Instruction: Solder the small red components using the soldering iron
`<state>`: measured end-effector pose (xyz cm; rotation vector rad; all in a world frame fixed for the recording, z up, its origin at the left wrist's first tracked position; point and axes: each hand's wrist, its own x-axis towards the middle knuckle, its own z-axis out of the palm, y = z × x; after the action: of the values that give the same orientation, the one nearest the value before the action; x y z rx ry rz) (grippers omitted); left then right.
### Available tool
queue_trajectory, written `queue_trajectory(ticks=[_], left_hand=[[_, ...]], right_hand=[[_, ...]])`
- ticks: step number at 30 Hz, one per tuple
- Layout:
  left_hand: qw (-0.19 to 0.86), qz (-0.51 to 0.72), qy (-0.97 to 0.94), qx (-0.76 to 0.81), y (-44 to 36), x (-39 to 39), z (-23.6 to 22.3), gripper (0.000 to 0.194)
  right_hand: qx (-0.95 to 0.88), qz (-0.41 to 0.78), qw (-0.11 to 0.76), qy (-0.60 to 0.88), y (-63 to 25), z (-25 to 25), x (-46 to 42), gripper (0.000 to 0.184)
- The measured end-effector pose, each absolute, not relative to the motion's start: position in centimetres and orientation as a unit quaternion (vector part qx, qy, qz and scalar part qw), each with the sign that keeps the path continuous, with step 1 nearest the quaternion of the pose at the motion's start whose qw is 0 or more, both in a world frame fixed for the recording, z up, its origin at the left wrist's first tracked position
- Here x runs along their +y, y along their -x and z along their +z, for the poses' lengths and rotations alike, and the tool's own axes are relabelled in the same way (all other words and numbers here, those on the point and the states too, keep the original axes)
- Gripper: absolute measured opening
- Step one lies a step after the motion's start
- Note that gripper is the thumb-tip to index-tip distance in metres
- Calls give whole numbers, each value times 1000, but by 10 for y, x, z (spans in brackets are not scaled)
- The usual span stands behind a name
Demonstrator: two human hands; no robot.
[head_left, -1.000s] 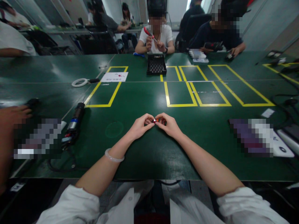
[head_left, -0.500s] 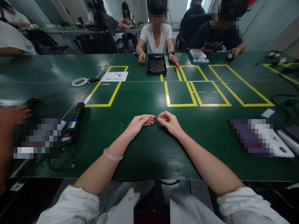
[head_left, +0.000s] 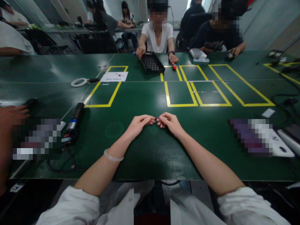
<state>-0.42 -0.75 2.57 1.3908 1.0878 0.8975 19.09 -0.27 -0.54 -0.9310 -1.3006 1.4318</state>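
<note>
Clock set on the part (head_left: 157, 119), 12 pointing away from the wearer. Part is small, red and dark with a pale patch; it sits between the fingertips of both hands, over the near half of the bench (head_left: 150, 153). Too small to identify; height above the surface unclear.

Right hand (head_left: 171, 122), at 3 o'clock: thumb and fingers pinched on the part, other fingers curled beneath. Left hand (head_left: 140, 124), at 9: fingers nearly straight, thumb laid along them, tips at the part's dark end. Contact likely; whether they truly grip, cannot tell. The two hands almost meet.

Step in hand, by my reading: fine fingertip work, the right gripping while the left steadies or feels the near end. Next move seems to call for a firm right pinch and small left-finger adjustments; a loose grip could drop it.

Around: tool (head_left: 73, 122) lying at 9, well apart. Sheet (head_left: 114, 76) near 11, across yellow tape (head_left: 97, 106). At 12, far side, tray (head_left: 156, 70), skewed, with a co-worker's hand (head_left: 141, 51) on its far left corner. Red driver (head_left: 173, 66) towards 1, under that person's other hand.
</note>
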Motion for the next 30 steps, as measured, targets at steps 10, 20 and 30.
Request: queue_trajectory(ticks=[10, 20, 30], left_hand=[[484, 378, -639, 464, 3, -8, 24, 29], [418, 359, -708, 441, 0, -12, 28, 23], [423, 364, -685, 468, 3, -8, 27, 27]], right_hand=[[-523, 605, 459, 387, -191, -4, -2, 42], [-563, 593, 432, 381, -190, -3, -3, 41], [-571, 568, 471, 360, -188, -6, -5, 39]])
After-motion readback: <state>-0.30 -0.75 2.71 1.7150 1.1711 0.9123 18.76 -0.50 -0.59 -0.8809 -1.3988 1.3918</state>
